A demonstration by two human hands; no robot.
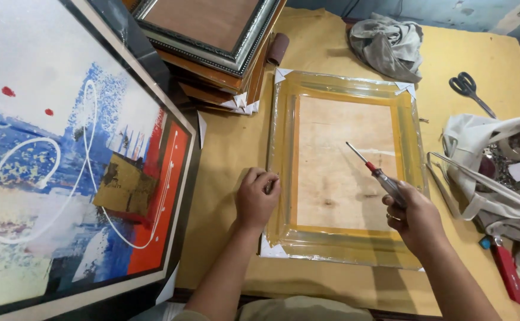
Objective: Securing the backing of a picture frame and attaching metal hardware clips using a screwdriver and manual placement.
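Right hand point(415, 219) fingers closed around red-handled metal screwdriver point(374, 171), tip at 11 o'clock over plastic-wrapped yellow wooden picture frame point(344, 166) mid-desk; left hand point(256, 199) fingers curled on its left rail; a slip likely gouges backing or tears wrap.

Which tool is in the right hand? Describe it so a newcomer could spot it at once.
Start at the plastic-wrapped yellow picture frame lying back-up on the yellow table. Over its bare wooden backing, the right hand grips a slim screwdriver with clear handle and red collar. Unlike the black scissors beyond, it is a single straight shaft.
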